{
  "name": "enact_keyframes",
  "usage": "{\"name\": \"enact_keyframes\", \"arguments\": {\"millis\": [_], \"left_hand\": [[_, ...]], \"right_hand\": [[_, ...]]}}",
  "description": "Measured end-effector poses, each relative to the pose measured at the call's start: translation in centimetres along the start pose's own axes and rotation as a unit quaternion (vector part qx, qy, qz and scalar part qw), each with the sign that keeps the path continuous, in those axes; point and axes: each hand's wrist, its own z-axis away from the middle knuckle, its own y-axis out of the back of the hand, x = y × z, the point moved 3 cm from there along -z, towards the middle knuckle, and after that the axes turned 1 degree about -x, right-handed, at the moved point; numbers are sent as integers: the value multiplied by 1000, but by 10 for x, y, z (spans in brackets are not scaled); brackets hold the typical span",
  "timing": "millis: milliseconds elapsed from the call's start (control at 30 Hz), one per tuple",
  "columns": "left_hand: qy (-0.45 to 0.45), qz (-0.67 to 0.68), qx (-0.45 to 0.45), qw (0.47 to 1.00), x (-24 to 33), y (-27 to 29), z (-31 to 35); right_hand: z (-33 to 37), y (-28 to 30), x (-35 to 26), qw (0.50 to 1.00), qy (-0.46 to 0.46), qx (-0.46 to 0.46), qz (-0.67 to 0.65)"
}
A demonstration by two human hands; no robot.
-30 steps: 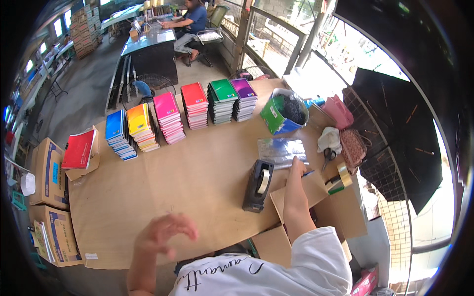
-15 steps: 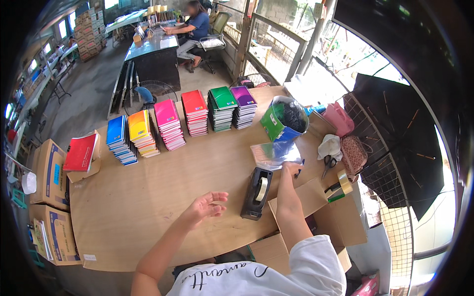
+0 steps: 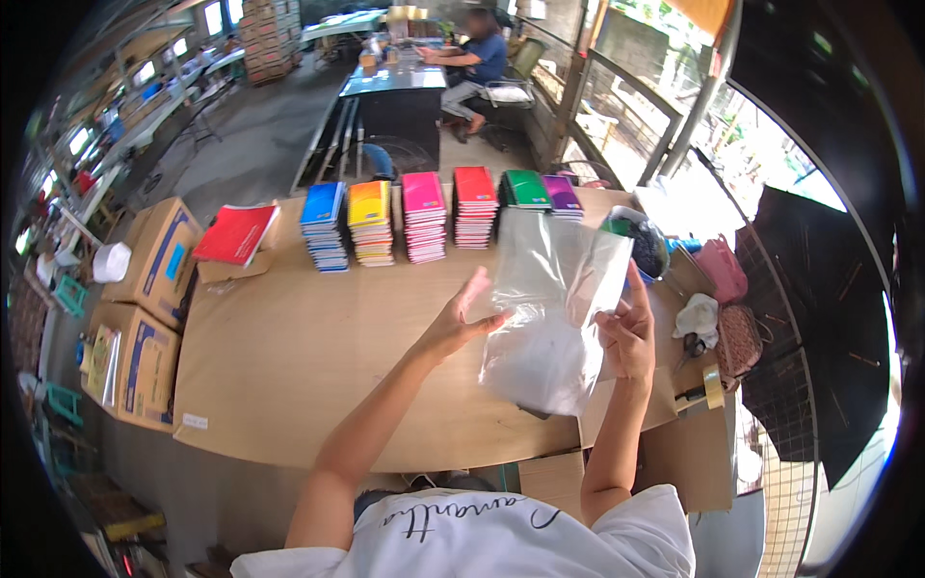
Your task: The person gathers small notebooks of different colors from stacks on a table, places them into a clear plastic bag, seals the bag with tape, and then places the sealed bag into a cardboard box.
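Observation:
A clear plastic bag (image 3: 549, 337) is held up over the table, pinched at its right side by my right hand (image 3: 628, 332). At its left edge my left hand (image 3: 461, 320) is open, fingers apart, with the thumb touching or very close to the plastic. Behind the bag is a row of spiral notebook stacks: blue (image 3: 324, 226), yellow (image 3: 371, 223), pink (image 3: 424, 217), red (image 3: 475, 207), green (image 3: 523, 190) and purple (image 3: 563, 197). The bag partly covers the green and purple stacks. It also hides most of the black tape dispenser (image 3: 536, 412).
Cartons (image 3: 154, 255) stand left of the table, beside a red notebook (image 3: 236, 234). At right are scissors (image 3: 693, 345), a white cloth (image 3: 697, 320), pouches (image 3: 739, 339), a tape roll (image 3: 713, 385) and an open carton (image 3: 689, 458). A person (image 3: 472, 63) sits at a far desk.
My right hand has lifted a clear bag from the pile beside the tape dispenser and brought it left and up. My left hand has moved right, to the bag's edge. The view has shifted.

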Motion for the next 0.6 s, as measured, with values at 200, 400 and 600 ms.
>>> {"name": "enact_keyframes", "arguments": {"millis": [200,400,600], "left_hand": [[131,368,-93,916,21,24,72],[161,170,71,970,23,19,116],[124,-33,281,951,-75,47,165]], "right_hand": [[6,-2,93,991,-122,-49,-38],[60,-84,142,971,-192,-16,140],[108,-103,263,941,-321,111,2]]}}
